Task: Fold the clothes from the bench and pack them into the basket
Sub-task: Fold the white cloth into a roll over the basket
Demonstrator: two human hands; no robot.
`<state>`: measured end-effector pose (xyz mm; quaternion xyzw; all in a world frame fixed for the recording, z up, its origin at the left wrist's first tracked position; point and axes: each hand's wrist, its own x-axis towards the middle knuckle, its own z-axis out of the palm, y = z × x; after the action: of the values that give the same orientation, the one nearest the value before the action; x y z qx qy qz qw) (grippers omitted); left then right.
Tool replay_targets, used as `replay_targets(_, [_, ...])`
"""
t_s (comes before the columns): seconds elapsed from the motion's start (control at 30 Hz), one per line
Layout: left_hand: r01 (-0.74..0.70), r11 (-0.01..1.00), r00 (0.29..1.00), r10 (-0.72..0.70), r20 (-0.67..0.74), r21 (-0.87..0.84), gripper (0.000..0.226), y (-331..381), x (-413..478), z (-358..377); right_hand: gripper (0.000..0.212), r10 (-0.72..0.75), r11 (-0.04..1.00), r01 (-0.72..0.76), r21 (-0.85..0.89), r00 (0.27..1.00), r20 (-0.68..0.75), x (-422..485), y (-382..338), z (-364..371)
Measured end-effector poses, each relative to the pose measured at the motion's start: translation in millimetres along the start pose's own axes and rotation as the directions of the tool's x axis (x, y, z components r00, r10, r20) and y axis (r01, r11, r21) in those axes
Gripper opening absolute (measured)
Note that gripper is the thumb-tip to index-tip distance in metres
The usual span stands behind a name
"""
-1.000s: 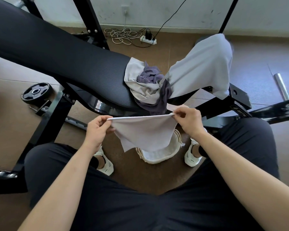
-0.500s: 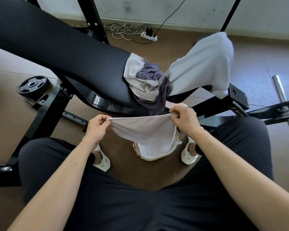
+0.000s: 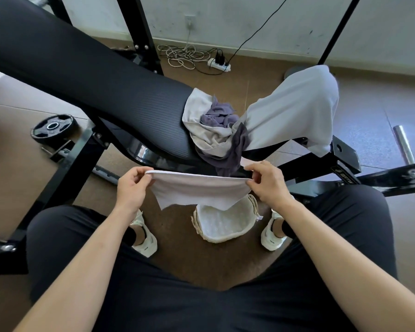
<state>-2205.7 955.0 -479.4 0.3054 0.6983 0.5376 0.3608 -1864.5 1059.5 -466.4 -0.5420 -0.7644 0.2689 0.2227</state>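
A pale folded cloth (image 3: 198, 190) hangs stretched between my hands above the floor. My left hand (image 3: 130, 188) pinches its left top corner and my right hand (image 3: 267, 180) pinches the right top corner. Below it, between my feet, sits a white woven basket (image 3: 222, 237), partly hidden by the cloth's lower edge. On the black padded bench (image 3: 94, 92) lies a heap of clothes (image 3: 216, 130), cream, purple and dark grey. A large light grey garment (image 3: 295, 111) drapes over the bench's right end.
The bench's black steel frame (image 3: 321, 161) runs in front of my knees. A weight plate (image 3: 53, 127) lies on the floor at left, a chrome bar (image 3: 405, 152) at right. A power strip with coiled cables (image 3: 218, 64) sits by the far wall.
My hands have drawn a little further apart with the cloth, pulling its top edge tauter. The cloth's hanging part sits higher, so more of the basket shows.
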Motion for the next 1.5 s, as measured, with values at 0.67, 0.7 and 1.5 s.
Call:
replay_targets(0.67, [0.260, 0.964, 0.958, -0.264, 0.110, 0.054, 0.006, 22.7, -32.1, 42.2, 0.005, 0.273, 0.666, -0.389, 0.636, 0.921, 0.278, -16.3, -42.2, 24.2])
replay_targets(0.7, [0.261, 0.964, 0.954, -0.267, 0.138, 0.058, 0.007, 26.2, -35.8, 47.5, 0.006, 0.252, 0.659, -0.379, 0.649, 0.925, 0.284, -17.3, -45.0, 25.7])
replay_targets(1.5, [0.272, 0.962, 0.772, -0.223, 0.596, 0.008, 0.036, 48.5, -53.3, 94.0, 0.035, 0.052, 0.908, -0.068, 0.414, 0.997, 0.050, -17.7, -55.7, 44.8])
